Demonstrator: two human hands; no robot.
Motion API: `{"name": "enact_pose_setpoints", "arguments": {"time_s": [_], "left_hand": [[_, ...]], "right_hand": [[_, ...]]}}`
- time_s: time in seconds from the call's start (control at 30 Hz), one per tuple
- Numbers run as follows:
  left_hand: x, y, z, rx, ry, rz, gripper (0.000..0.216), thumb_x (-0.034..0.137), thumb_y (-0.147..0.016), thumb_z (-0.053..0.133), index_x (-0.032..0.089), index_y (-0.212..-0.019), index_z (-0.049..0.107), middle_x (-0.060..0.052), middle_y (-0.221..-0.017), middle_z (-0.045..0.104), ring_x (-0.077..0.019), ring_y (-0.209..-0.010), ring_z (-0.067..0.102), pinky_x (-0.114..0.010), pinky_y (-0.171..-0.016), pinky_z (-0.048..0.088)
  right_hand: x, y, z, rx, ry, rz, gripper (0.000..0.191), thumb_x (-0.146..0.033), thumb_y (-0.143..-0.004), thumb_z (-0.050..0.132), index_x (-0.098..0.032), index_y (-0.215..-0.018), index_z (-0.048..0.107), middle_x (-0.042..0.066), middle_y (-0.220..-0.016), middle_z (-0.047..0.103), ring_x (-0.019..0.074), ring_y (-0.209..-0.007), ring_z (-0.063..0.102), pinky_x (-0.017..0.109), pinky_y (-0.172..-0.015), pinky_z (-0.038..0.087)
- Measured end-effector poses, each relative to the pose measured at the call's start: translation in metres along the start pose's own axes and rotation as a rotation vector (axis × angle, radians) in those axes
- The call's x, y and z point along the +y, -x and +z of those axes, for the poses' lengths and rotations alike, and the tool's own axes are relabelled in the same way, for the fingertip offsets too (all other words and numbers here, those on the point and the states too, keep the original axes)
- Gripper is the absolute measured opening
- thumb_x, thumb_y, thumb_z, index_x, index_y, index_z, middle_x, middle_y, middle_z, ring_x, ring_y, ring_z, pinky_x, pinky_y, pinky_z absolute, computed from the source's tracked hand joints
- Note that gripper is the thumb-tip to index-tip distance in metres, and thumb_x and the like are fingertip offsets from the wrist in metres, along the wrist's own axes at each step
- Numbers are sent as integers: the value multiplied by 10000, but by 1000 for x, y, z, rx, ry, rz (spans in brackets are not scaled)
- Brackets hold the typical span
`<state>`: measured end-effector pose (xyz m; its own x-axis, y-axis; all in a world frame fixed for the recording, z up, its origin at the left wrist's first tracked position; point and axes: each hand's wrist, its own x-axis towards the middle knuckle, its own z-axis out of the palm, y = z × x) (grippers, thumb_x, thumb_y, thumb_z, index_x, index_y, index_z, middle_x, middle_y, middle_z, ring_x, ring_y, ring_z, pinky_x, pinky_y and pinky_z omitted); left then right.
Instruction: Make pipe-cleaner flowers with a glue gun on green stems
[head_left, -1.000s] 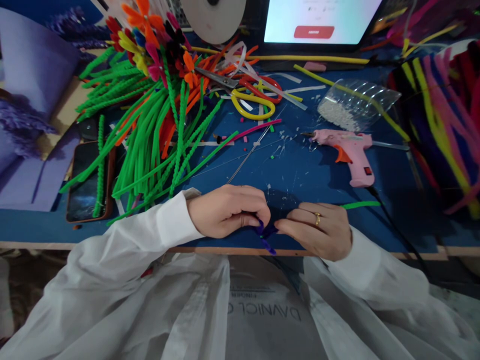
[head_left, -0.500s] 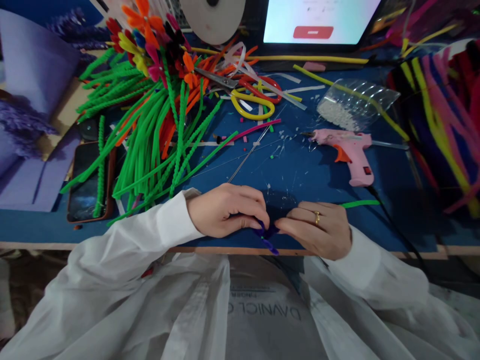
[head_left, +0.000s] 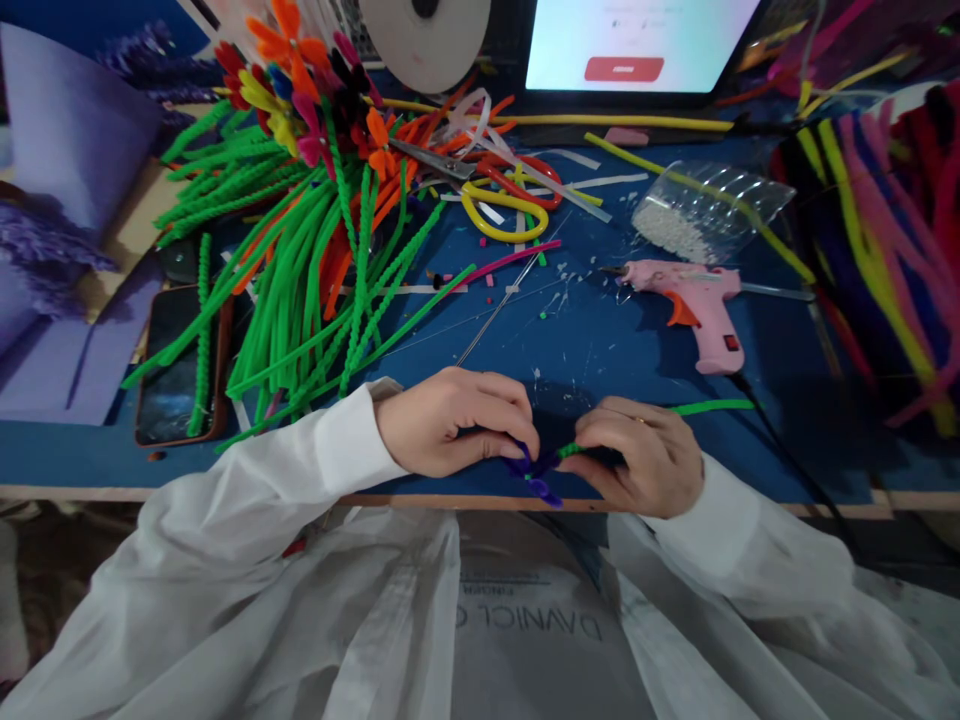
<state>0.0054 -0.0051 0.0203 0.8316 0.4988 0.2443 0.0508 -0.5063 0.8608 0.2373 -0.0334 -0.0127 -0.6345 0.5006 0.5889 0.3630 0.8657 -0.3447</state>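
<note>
My left hand and my right hand rest on the near edge of the blue table, fingertips almost meeting. Between them sits a small purple pipe-cleaner flower, pinched by the left fingers. The right fingers are closed around a green pipe-cleaner stem that passes under the hand and meets the flower. Both arms wear white sleeves.
A pile of green stems and finished flowers fills the left. A phone lies beneath it. Scissors, a pink glue gun, a bag of beads, a lit screen and a pipe-cleaner bundle stand behind.
My right hand has curled its fingers and rolled over the green stem, which now shows at the flower. The left hand has barely moved.
</note>
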Motion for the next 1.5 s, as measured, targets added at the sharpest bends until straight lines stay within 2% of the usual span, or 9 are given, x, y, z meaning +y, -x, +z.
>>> {"name": "enact_pose_setpoints", "arguments": {"time_s": [0.17,0.37,0.63,0.8,0.93,1.17,1.4,1.5], "left_hand": [[2,1,2,15,15,-34,170,143,-856,533,159,-887,699,-93,-843,662,-126,-753,625,-208,-727,495],[2,1,3,21,14,-29,179,143,-836,570,161,-931,721,-103,-865,681,-132,-754,632,-210,-710,500],[3,0,6,15,22,-36,174,134,-826,580,142,-912,731,-112,-851,685,-131,-731,634,-210,-691,494],[2,0,7,52,60,-59,172,153,-828,585,140,-914,733,-107,-850,682,-119,-715,640,-192,-681,496],[0,-1,10,93,157,-95,159,153,-817,605,144,-909,734,-91,-836,684,-105,-701,640,-178,-692,500],[-4,0,20,210,416,-203,153,161,-794,636,103,-903,726,-101,-822,685,-128,-739,636,-220,-699,508],[-1,2,30,295,582,-273,150,176,-774,659,94,-878,730,-91,-808,688,-122,-720,630,-218,-681,508],[1,2,32,314,597,-284,160,198,-776,662,97,-878,732,-93,-815,693,-128,-730,635,-224,-686,513]], "right_hand": [[-1,2,-1,-42,11,-1,127,-283,-851,570,-178,-859,498,36,-670,608,143,-581,523,258,-519,425],[-3,-1,-2,-30,42,1,268,-438,-841,587,-183,-819,508,19,-627,598,121,-542,495,244,-496,393],[-1,-3,-3,-65,37,-11,235,-373,-856,591,-178,-741,530,-9,-568,567,103,-511,464,232,-489,365],[0,-5,-3,-60,-66,27,301,-424,-909,483,-183,-731,519,-4,-561,568,107,-500,446,238,-481,352],[1,-8,-5,-63,-110,79,307,-429,-920,457,-191,-735,515,-1,-565,574,108,-504,468,235,-484,362],[1,-11,-7,-43,-159,199,286,-423,-867,550,-182,-718,519,-5,-576,547,93,-508,460,219,-494,373],[2,-11,-8,-57,-192,229,349,-502,-842,530,-175,-723,527,-3,-590,511,105,-531,435,238,-511,359],[3,-12,-7,-72,-233,194,370,-510,-862,492,-176,-707,529,-5,-566,495,112,-528,425,255,-530,354]]}}
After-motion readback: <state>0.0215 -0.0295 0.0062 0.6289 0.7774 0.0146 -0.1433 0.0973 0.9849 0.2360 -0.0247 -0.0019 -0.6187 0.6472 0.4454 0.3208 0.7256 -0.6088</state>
